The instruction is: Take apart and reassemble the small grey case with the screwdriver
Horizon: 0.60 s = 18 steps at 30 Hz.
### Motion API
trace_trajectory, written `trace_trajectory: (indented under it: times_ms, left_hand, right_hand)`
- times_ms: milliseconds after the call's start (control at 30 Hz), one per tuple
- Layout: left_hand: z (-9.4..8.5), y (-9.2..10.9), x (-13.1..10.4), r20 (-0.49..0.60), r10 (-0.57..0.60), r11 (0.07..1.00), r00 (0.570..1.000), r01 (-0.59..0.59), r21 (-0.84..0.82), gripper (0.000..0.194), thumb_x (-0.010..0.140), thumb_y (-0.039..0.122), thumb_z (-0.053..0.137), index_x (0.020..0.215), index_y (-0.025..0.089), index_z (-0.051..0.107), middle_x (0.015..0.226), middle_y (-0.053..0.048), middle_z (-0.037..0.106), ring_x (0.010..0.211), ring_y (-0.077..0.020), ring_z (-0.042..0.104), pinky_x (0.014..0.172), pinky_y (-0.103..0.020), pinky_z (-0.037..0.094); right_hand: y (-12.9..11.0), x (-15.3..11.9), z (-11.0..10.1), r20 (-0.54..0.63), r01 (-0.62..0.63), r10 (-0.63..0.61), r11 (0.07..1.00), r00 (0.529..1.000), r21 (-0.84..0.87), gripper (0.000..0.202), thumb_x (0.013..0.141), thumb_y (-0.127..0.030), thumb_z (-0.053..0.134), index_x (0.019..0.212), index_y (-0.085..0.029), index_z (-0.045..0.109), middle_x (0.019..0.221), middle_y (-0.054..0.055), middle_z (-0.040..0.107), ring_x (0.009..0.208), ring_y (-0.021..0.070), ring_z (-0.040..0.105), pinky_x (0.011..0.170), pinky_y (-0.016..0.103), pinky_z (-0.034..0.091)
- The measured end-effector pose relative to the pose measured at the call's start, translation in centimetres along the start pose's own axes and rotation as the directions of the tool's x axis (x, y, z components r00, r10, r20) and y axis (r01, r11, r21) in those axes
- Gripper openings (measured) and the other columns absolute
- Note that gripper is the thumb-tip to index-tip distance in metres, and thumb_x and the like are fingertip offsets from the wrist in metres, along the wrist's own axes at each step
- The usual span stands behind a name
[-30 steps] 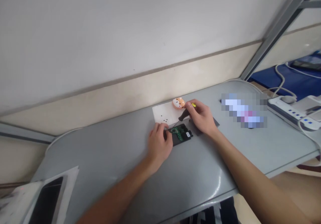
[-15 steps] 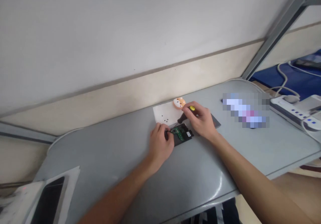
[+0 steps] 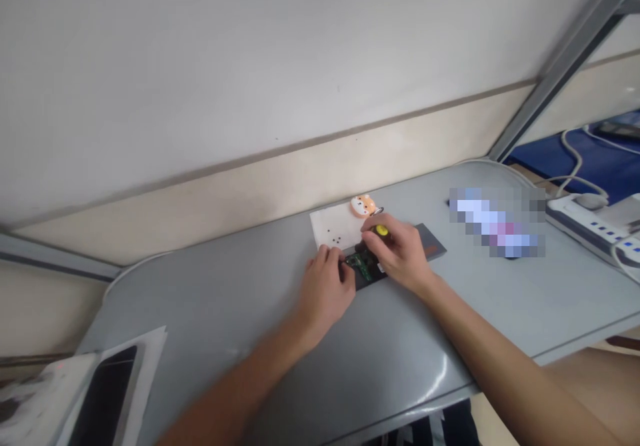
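Observation:
My left hand (image 3: 327, 286) pinches the left end of a small black device, whose green circuit board (image 3: 361, 267) is exposed. In my right hand (image 3: 403, 254) is a screwdriver (image 3: 381, 231) with a black handle and a yellow cap. It stands over the board, and its tip is hidden too much to tell what it touches. Under the device lies a dark flat plate (image 3: 433, 241), showing out to the right of my hand. Just behind, several tiny dark screws (image 3: 337, 240) rest on a white sheet of paper (image 3: 327, 221).
An orange and white animal-face case (image 3: 362, 206) sits at the paper's back edge. A blurred-out object (image 3: 495, 223) lies to the right, before a white power strip (image 3: 595, 226) with cables. A dark phone-like slab (image 3: 105, 393) rests on papers at front left. The wall borders the grey table (image 3: 225, 299).
The screwdriver has swung from a slant to more upright, and my right hand has come closer over the board. My left hand keeps its hold. The whole view has shifted slightly.

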<state>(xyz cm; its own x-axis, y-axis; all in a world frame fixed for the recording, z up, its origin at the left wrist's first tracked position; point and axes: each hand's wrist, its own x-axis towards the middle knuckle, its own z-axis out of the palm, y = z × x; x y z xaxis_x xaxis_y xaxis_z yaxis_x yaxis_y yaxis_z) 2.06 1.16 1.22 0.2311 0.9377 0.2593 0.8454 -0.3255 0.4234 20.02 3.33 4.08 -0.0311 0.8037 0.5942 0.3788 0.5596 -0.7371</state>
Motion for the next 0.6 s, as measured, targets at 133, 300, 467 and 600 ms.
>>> trace_trajectory:
  times_ms: [133,300,467,600]
  left_hand:
    - [-0.3,-0.3,-0.1,0.042,-0.012,1.0,0.999,0.012,-0.002,0.013,0.089,0.01,0.055,0.094,0.021,0.056,0.096,-0.008,0.063,0.083,-0.0266,0.063,0.075,-0.039,0.048]
    - [0.3,-1.3,0.0,-0.045,0.006,0.978,0.999,-0.015,-0.207,0.017,0.089,0.007,0.053,0.093,0.022,0.059,0.095,-0.006,0.066,0.092,-0.0236,0.065,0.085,-0.037,0.052]
    - [0.7,-1.5,0.0,-0.068,0.012,0.96,0.998,-0.031,-0.277,0.015,0.091,0.009,0.053,0.094,0.021,0.062,0.096,-0.006,0.067,0.093,-0.022,0.066,0.088,-0.037,0.052]
    - [0.5,-1.3,0.1,-0.054,-0.002,0.964,0.999,-0.012,-0.265,0.014,0.091,0.01,0.053,0.091,0.021,0.061,0.095,-0.006,0.067,0.093,-0.0224,0.066,0.087,-0.037,0.052]
  right_hand:
    - [0.0,0.0,-0.1,0.007,0.04,-0.04,0.999,0.999,-0.032,0.012,0.1,-0.032,0.064,0.092,-0.023,0.064,0.077,-0.002,0.066,0.06,0.0102,0.054,0.06,0.024,0.043]
    - [-0.2,-0.1,-0.2,0.002,0.098,-0.098,0.993,0.995,-0.07,0.01,0.1,-0.029,0.063,0.091,-0.023,0.062,0.076,-0.003,0.067,0.057,0.0092,0.052,0.058,0.023,0.043]
    - [-0.4,0.0,-0.2,-0.032,0.139,-0.144,0.983,0.989,-0.117,0.01,0.1,-0.026,0.062,0.09,-0.023,0.062,0.073,-0.003,0.067,0.056,0.009,0.053,0.058,0.023,0.042]
    - [-0.4,-0.1,-0.2,-0.012,0.148,-0.151,0.979,0.989,-0.138,0.011,0.1,-0.026,0.06,0.09,-0.022,0.063,0.075,-0.002,0.069,0.057,0.0095,0.055,0.058,0.023,0.044]
